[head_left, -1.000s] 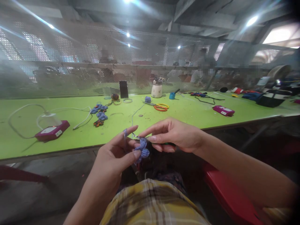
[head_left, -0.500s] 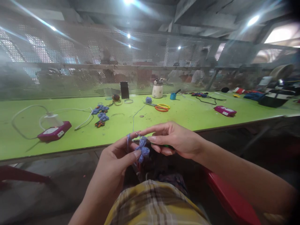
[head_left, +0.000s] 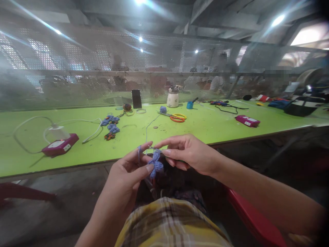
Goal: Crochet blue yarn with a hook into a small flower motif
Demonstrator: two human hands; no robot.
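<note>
Between thumb and fingers, my left hand pinches a small blue-violet crochet flower with several puffy petals. Blue yarn loops round a finger of that hand. From there the strand runs over the table to a small yarn ball. My right hand is closed on a crochet hook, whose thin metal tip sits at the flower's top loops. Most of the hook's handle is hidden by my fingers. Both hands are just in front of the table's near edge.
On the green table lie scissors, finished crochet flowers, and a maroon power box with a white cable. Farther back stand a phone, a white bottle and a blue pot. Another maroon box is at right.
The left fingertips and flower have shifted very slightly left, and the left index finger is raised a little. The hook tip stays at the flower's top; both holds are the same.
</note>
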